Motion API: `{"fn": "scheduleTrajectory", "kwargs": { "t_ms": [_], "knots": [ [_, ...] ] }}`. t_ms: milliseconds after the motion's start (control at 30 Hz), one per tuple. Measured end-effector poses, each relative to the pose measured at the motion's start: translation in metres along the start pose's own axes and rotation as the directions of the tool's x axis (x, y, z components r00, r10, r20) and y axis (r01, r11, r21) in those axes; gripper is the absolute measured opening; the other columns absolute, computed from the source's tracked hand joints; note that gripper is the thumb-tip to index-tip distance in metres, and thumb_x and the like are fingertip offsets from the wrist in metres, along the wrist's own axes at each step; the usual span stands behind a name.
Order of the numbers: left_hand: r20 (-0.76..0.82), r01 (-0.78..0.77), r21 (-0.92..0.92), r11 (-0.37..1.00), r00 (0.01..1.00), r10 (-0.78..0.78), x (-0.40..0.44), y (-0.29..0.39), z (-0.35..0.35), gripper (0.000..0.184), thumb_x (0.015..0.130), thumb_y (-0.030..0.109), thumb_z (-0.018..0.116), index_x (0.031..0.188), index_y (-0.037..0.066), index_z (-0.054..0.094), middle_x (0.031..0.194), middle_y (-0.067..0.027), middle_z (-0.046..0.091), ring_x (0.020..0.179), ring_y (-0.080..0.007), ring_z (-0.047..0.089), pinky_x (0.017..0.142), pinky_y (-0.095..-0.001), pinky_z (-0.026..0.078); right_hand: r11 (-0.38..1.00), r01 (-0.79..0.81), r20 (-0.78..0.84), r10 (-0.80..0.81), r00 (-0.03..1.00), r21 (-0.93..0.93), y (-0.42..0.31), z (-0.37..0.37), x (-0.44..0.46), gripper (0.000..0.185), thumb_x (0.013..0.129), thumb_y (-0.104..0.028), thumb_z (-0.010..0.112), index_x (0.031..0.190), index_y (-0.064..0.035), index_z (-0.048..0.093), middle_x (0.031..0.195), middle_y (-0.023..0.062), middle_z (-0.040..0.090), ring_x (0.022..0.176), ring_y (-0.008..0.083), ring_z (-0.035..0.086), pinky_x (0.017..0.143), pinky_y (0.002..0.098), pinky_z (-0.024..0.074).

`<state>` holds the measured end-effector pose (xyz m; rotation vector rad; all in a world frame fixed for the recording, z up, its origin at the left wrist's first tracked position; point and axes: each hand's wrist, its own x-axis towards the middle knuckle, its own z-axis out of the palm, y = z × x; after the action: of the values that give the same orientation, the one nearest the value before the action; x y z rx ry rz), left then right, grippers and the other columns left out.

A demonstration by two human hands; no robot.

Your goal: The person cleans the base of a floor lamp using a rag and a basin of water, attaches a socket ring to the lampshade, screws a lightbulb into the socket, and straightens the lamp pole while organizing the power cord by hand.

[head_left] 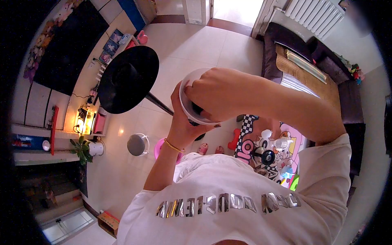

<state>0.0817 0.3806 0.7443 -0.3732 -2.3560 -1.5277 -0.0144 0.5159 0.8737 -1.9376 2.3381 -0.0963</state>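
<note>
A white round container (190, 112) is held up in front of the chest. My left hand (183, 126) is wrapped round its outside from the left and below, with a yellow band on that wrist. From the right, my right hand (208, 92) reaches over the rim, its fingers curled down inside the container. What those fingers hold, if anything, is hidden. Something dark (197, 108) shows inside the container beside them. Just left of the hands is a large black disc (128, 79) on a dark pole (160, 103).
A grey-topped stool (138, 144) and a pink round object (162, 150) stand on the tiled floor. At the right, a patterned table (294, 153) holds a black-lidded item (267, 157). Beyond it is a dark sofa (272, 53). A potted plant (96, 148) stands at the left.
</note>
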Motion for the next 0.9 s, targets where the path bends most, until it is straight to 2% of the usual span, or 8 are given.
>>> {"fn": "scheduleTrajectory", "kwargs": {
  "t_ms": [300,400,467,500,600,700,800,900],
  "knots": [
    [-0.014,0.054,-0.026,0.998,0.998,-0.054,-0.002,0.001,0.001,0.129,0.058,0.025,0.092,0.148,0.014,0.001,0.146,-0.0191,0.025,0.135,-0.0334,0.034,0.110,-0.0440,0.036,1.000,-0.018,0.042,0.017,0.999,0.007,-0.004,-0.003,-0.001,0.026,0.073,-0.019,0.068,0.079,0.0062,0.065,0.070,0.0190,0.066,0.066,0.0345,0.067,0.063,0.0395,0.0547],
    [-0.040,0.017,0.049,0.999,0.999,-0.015,0.000,0.003,-0.001,0.126,0.058,0.027,0.092,0.148,0.013,0.004,0.145,-0.0185,0.026,0.134,-0.0334,0.035,0.110,-0.0437,0.036,0.999,-0.052,0.061,0.051,0.997,0.014,-0.005,-0.012,-0.005,0.029,0.077,-0.021,0.069,0.088,0.0054,0.064,0.073,0.0185,0.066,0.069,0.0351,0.067,0.064,0.0402,0.0541],
    [-0.007,0.148,-0.172,0.974,0.988,-0.151,-0.003,0.002,0.000,0.124,0.060,0.027,0.091,0.148,0.012,0.005,0.145,-0.0178,0.026,0.133,-0.0331,0.036,0.110,-0.0436,0.036,0.994,-0.106,0.069,0.103,0.992,0.039,-0.004,-0.015,-0.008,0.030,0.080,-0.023,0.070,0.095,0.0028,0.063,0.075,0.0179,0.066,0.073,0.0355,0.067,0.068,0.0416,0.0533],
    [0.001,0.166,-0.199,0.966,0.986,-0.169,-0.005,0.001,0.002,0.122,0.061,0.028,0.091,0.148,0.011,0.006,0.145,-0.0175,0.027,0.133,-0.0327,0.037,0.110,-0.0434,0.036,0.990,-0.132,0.075,0.128,0.989,0.052,-0.004,-0.016,-0.010,0.031,0.081,-0.024,0.070,0.098,0.0015,0.062,0.076,0.0176,0.066,0.075,0.0357,0.067,0.071,0.0423,0.0528],
    [0.002,0.158,-0.137,0.978,0.987,-0.159,-0.010,-0.006,0.006,0.115,0.064,0.029,0.089,0.147,0.009,0.012,0.143,-0.0170,0.031,0.130,-0.0312,0.040,0.108,-0.0424,0.037,0.967,-0.207,0.000,0.209,0.978,0.150,-0.006,-0.029,-0.022,0.030,0.084,-0.024,0.069,0.104,-0.0039,0.059,0.088,0.0170,0.065,0.087,0.0342,0.066,0.079,0.0423,0.0508],
    [0.010,0.220,-0.055,0.974,0.975,-0.220,-0.019,-0.024,0.012,0.102,0.068,0.028,0.086,0.144,0.007,0.021,0.139,-0.0169,0.039,0.127,-0.0294,0.044,0.106,-0.0410,0.038,0.970,-0.032,-0.275,0.100,0.956,0.240,0.006,-0.014,-0.034,0.042,0.081,-0.032,0.073,0.113,-0.0095,0.058,0.111,0.0176,0.061,0.107,0.0350,0.059,0.089,0.0444,0.0477],
    [-0.021,0.279,-0.080,0.957,0.959,-0.281,-0.040,-0.067,0.026,0.079,0.074,0.025,0.080,0.137,0.004,0.036,0.130,-0.0168,0.049,0.122,-0.0290,0.050,0.102,-0.0398,0.041,0.986,0.029,-0.504,0.060,0.861,0.167,0.000,0.000,-0.045,0.068,0.075,-0.043,0.077,0.130,-0.0145,0.050,0.135,0.0166,0.045,0.124,0.0373,0.047,0.096,0.0475,0.0438],
    [-0.148,0.190,-0.150,0.970,0.966,-0.212,-0.049,-0.096,0.043,0.059,0.080,0.021,0.073,0.129,0.001,0.045,0.124,-0.0165,0.056,0.116,-0.0293,0.055,0.097,-0.0384,0.043,0.980,-0.081,-0.464,0.158,0.871,0.181,-0.003,0.018,-0.048,0.091,0.068,-0.050,0.079,0.142,-0.0182,0.037,0.144,0.0152,0.035,0.130,0.0397,0.039,0.100,0.0512,0.0399]
  ]
}}
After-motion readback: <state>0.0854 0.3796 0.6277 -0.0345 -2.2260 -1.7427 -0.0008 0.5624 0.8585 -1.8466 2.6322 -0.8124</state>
